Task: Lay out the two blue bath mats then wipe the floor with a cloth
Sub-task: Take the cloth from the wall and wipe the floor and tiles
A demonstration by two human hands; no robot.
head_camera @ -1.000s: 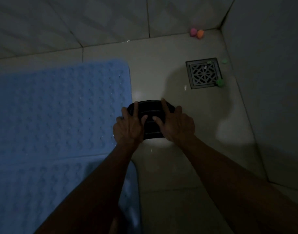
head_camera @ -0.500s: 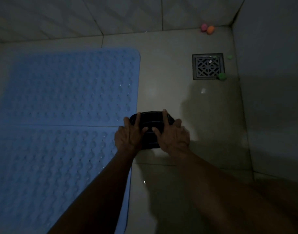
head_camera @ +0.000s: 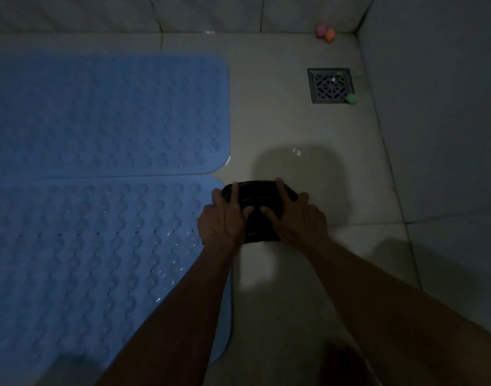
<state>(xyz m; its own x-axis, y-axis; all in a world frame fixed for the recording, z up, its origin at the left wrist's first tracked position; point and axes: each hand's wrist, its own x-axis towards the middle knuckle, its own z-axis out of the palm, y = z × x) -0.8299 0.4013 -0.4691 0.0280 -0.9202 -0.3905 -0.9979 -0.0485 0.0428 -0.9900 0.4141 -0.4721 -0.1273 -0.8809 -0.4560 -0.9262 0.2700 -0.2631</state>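
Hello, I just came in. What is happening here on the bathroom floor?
A person is wiping the tiled floor with a dark cloth. The left hand and the right hand both press flat on the cloth, fingers spread. Two blue bath mats already lie side by side to the left of the cloth. A floor drain sits further ahead near the corner, with small coloured balls around it.

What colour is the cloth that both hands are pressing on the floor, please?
Black or very dark; the cloth shows in the head view, under the left hand and right hand.
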